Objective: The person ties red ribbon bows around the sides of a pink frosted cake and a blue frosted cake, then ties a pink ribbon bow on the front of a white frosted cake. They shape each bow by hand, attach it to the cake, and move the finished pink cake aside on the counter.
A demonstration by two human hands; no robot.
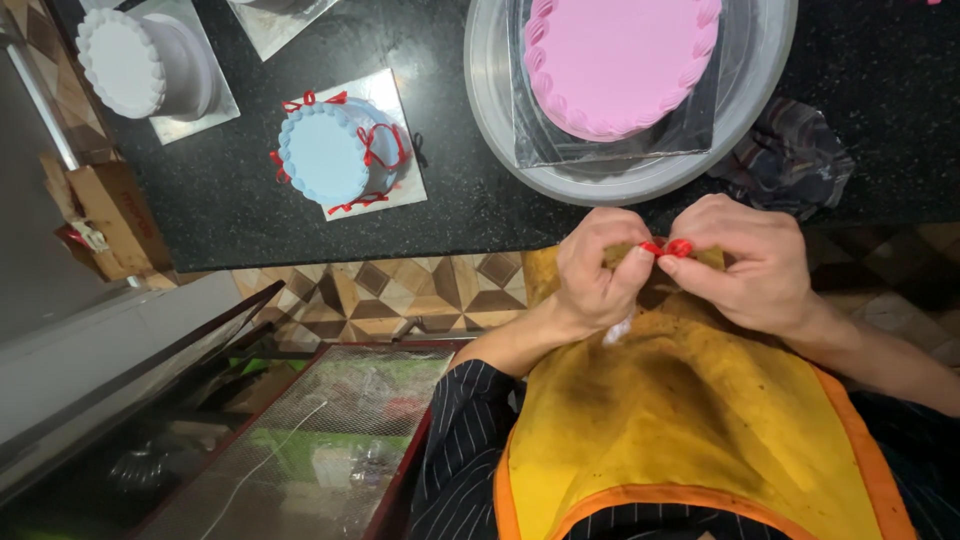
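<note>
At the black counter's edge, above a yellow apron (680, 400) — left hand (592, 265) and right hand (745, 262) pinch a small red bow (668, 247) between fingertips, close together for fine shaping — pink cake (615, 60) waiting on its turntable (500, 110).

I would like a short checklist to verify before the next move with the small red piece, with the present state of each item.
1. Red piece pinched by both hands: ok.
2. Left hand and right hand meet in front of the apron, off the counter: ok.
3. Pink cake sits on the turntable: ok.
4. Pink cake free of red decoration: ok.
5. Red piece's shape finished: cannot tell.
</note>
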